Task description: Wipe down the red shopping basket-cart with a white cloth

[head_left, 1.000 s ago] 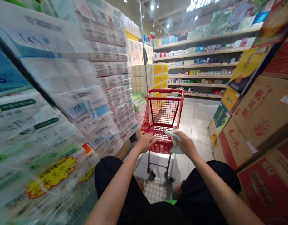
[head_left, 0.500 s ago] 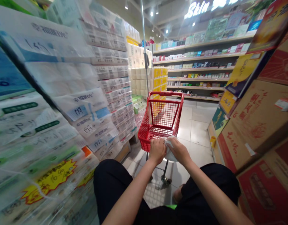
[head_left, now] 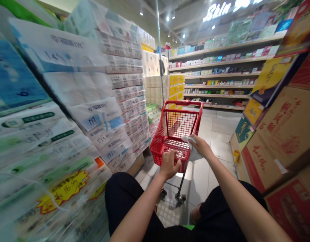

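A red shopping cart with a mesh basket stands in front of my knees, its handle bar on the far side. My left hand is at the near rim of the basket, its fingers curled over the edge and the thumb on the near side. My right hand pinches a white cloth against the basket's right side. The cloth hangs down, partly covered by the fingers; whether it is fabric or paper I cannot tell.
Tall stacks of packaged tissue paper line the left side. Cardboard cartons are piled on the right. Stocked shelves fill the back, and a thin metal pole rises beyond the cart. White tiles cover the floor.
My hands, together on the cloth at the near rim before, are now apart. The right hand has carried the cloth right and away from me; the left stays at the rim.
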`<control>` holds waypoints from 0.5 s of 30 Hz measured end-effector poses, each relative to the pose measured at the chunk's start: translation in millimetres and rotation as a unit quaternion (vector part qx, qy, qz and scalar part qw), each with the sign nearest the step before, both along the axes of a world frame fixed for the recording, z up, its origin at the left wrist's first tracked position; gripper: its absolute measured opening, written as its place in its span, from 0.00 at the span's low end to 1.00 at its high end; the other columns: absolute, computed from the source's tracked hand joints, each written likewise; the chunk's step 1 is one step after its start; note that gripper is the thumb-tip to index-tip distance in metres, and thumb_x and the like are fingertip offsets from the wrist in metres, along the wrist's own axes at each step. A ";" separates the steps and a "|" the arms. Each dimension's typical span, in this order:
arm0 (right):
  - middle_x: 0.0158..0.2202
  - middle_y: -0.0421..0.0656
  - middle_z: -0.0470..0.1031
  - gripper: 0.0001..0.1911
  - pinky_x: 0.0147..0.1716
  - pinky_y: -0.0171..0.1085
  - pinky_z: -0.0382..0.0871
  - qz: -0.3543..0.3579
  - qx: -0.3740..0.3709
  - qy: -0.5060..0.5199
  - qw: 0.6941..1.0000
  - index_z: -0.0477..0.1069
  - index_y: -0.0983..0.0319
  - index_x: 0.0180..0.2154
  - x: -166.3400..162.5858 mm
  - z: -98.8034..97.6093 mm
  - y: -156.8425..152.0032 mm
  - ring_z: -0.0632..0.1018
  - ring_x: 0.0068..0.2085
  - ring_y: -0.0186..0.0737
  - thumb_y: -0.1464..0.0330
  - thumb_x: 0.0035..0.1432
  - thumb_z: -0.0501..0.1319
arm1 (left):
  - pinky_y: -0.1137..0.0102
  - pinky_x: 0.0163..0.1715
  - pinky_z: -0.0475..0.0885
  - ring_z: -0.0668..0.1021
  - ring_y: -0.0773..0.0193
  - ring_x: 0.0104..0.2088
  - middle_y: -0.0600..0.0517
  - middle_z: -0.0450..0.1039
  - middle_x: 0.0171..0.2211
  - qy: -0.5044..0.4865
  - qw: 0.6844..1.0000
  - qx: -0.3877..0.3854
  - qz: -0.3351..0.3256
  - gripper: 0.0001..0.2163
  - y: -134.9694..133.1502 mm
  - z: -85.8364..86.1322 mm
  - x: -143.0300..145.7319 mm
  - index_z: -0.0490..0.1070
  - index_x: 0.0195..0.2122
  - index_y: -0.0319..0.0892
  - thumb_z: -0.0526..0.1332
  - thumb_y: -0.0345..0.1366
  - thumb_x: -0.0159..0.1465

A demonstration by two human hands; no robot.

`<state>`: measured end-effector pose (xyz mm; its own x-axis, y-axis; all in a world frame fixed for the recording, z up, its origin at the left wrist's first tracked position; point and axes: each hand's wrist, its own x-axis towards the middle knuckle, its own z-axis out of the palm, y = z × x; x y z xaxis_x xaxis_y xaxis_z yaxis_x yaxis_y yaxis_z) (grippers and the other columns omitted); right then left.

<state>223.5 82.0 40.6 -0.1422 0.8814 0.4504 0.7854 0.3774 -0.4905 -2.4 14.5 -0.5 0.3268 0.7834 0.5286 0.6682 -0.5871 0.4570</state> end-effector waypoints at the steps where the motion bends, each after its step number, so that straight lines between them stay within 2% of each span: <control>1: 0.42 0.42 0.77 0.15 0.34 0.38 0.67 -0.005 -0.004 -0.004 1.000 0.67 0.54 0.45 -0.9 1.2 3.9 0.77 0.39 0.42 0.55 0.63 0.51 | 0.61 0.51 0.60 0.74 0.59 0.43 0.51 0.72 0.39 -0.001 1.000 -0.002 0.006 0.13 2.5 0.7 -5.2 0.61 0.48 0.43 0.54 0.36 0.62; 5: 0.43 0.42 0.76 0.15 0.33 0.37 0.65 -0.007 -0.010 -0.014 1.000 0.66 0.54 0.46 -11.9 4.2 10.2 0.76 0.39 0.42 0.55 0.64 0.51 | 0.64 0.48 0.62 0.75 0.62 0.38 0.54 0.73 0.33 0.005 0.999 -0.006 0.039 0.08 20.0 5.6 -25.4 0.63 0.44 0.43 0.49 0.36 0.66; 9: 0.43 0.42 0.75 0.14 0.33 0.35 0.63 -0.008 0.002 -0.021 1.000 0.65 0.54 0.47 -33.2 5.9 4.4 0.76 0.41 0.41 0.57 0.65 0.50 | 0.64 0.46 0.62 0.76 0.62 0.37 0.52 0.74 0.34 0.067 0.991 -0.019 0.116 0.14 42.2 10.1 -37.3 0.65 0.41 0.43 0.41 0.37 0.71; 12: 0.45 0.44 0.74 0.14 0.34 0.35 0.62 -0.041 0.002 -0.056 0.998 0.65 0.56 0.47 -55.1 6.2 -4.8 0.76 0.42 0.41 0.57 0.66 0.49 | 0.60 0.51 0.60 0.76 0.60 0.37 0.51 0.75 0.31 0.106 0.981 -0.035 0.162 0.18 55.6 12.4 -43.1 0.67 0.37 0.42 0.41 0.42 0.71; 15: 0.46 0.45 0.73 0.15 0.32 0.35 0.61 -0.065 -0.004 -0.100 0.993 0.64 0.57 0.48 -76.5 4.7 -15.1 0.75 0.42 0.41 0.57 0.67 0.47 | 0.52 0.58 0.52 0.76 0.59 0.40 0.50 0.76 0.32 0.112 0.977 -0.048 0.173 0.20 62.6 15.7 -47.0 0.68 0.34 0.43 0.41 0.46 0.71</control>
<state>147.0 66.9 45.3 -0.1137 0.9019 0.4166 0.9094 0.2634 -0.3220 -49.4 77.1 15.2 0.1323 0.9103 0.3923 0.9084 -0.2698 0.3195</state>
